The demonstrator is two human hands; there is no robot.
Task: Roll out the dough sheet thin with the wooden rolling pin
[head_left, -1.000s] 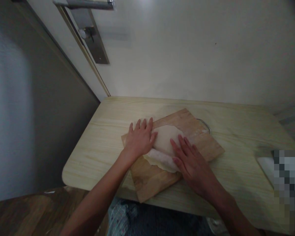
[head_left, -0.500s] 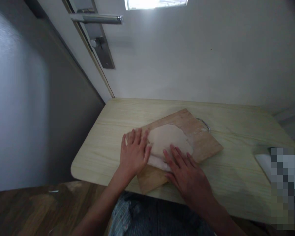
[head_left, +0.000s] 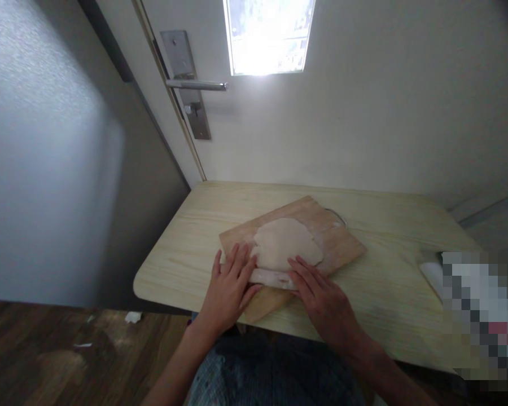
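Note:
A flat pale sheet of dough [head_left: 285, 242] lies on a wooden cutting board [head_left: 342, 245] on a light wood table [head_left: 182, 254]. At the dough's near edge lies a pale floured roller [head_left: 271, 276]. My left hand [head_left: 231, 285] rests flat on the roller's left end, fingers stretched out. My right hand [head_left: 322, 293] lies flat on its right end, fingers also extended. Neither hand wraps round the roller.
A metal loop handle [head_left: 336, 214] sticks out at the board's far corner. A white object [head_left: 430, 272] lies at the table's right, beside a pixelated patch. Behind the table are a door with a lever handle [head_left: 197, 85] and a bright window [head_left: 268, 34].
Both hands have drawn back toward me, from on top of the dough to its near edge. The dough looks flatter and wider. The view has tilted up, showing the window.

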